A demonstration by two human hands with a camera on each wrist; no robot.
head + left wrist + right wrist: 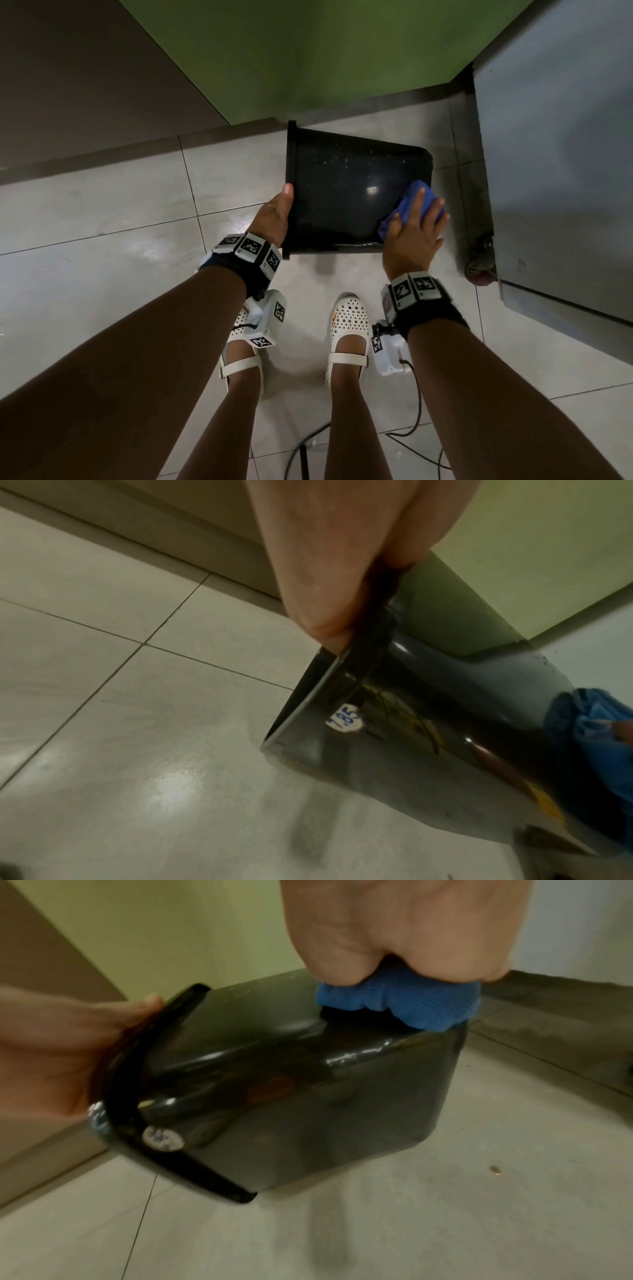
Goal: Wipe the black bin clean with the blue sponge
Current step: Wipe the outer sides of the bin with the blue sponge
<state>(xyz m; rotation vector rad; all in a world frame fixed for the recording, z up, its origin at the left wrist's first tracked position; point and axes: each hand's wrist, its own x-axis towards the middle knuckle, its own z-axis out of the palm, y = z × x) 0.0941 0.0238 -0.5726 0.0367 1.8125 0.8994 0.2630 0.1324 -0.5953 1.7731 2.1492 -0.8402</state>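
The black bin [342, 192] is held on its side above the tiled floor, its rim to the left and its base to the right. My left hand [274, 216] grips the rim, thumb on the outside. In the left wrist view my left hand [335, 561] pinches the rim of the bin [411, 750]. My right hand [414, 233] holds the bunched blue sponge [409, 202] and presses it on the bin's upper side near the base. The right wrist view shows my right hand [394, 928] over the sponge [400, 1001] on the bin [308, 1096]. White specks dot the bin's top face.
A grey cabinet [555, 171] on a castor wheel [479, 270] stands close to the right of the bin. A green wall [308, 51] and a dark skirting lie behind. My feet in white shoes [349, 329] are below, with black cables [414, 421] on the floor.
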